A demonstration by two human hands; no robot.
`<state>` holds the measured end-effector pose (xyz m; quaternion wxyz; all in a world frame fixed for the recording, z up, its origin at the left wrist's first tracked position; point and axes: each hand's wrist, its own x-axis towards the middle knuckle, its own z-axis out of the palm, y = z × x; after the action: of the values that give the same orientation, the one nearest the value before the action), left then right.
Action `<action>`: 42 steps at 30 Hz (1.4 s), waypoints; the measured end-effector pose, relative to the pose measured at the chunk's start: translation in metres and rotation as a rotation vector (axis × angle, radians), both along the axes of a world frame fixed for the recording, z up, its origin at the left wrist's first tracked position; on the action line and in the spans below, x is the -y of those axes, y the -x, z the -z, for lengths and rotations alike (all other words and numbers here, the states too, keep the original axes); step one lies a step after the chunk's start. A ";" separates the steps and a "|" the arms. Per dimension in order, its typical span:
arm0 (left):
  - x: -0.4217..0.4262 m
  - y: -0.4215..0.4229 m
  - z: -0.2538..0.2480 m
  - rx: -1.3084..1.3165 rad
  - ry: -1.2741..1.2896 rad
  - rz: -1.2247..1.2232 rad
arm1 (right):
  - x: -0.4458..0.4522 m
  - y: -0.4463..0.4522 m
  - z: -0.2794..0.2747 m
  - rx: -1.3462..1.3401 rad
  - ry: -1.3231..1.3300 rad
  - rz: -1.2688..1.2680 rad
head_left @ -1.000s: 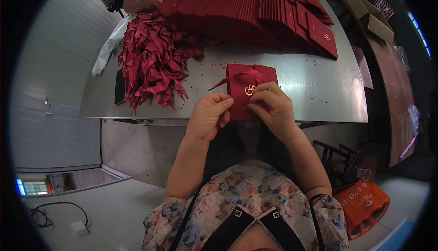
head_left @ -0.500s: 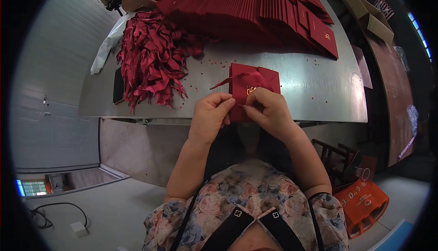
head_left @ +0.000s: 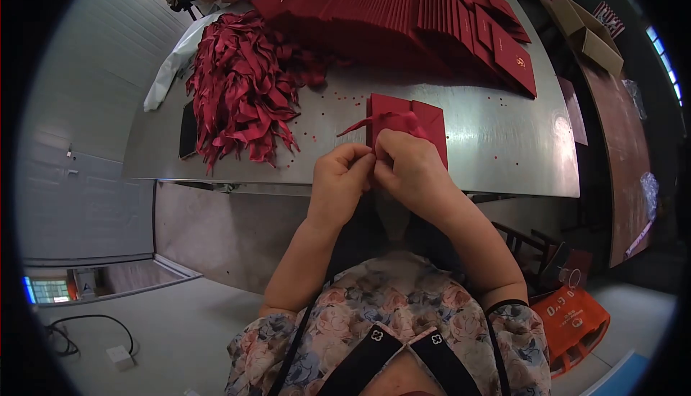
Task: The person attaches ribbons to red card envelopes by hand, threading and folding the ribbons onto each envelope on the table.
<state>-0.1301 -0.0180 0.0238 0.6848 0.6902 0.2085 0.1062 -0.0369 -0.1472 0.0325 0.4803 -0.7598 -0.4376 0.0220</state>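
Red bag (head_left: 430, 126) at table (head_left: 517, 122) front edge, both hands on its near side: left (head_left: 342, 180) and right (head_left: 410, 168) fingers pinched together, can't tell on what.

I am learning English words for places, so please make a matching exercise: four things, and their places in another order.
1. Ribbon heap
2. Box
3. Orange bag
4. Single red folder

A. At the left hand and right hand
B. Low at the view's right
C. On the metal table's left part
D. At the brown table's far end

Pairs: 1-C, 2-D, 3-B, 4-A
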 end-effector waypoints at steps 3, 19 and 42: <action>-0.003 -0.001 0.009 0.028 -0.019 -0.018 | -0.003 -0.001 0.002 -0.120 0.022 -0.007; -0.010 -0.004 0.015 0.048 0.092 0.050 | -0.003 -0.008 0.022 0.106 -0.076 0.008; -0.021 -0.005 0.024 -0.020 0.200 0.252 | 0.010 -0.008 0.039 0.001 -0.267 0.005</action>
<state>-0.1251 0.0027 0.0000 0.7560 0.6401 0.1364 -0.0087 -0.0289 -0.1569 -0.0064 0.5770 -0.6903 -0.4349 -0.0377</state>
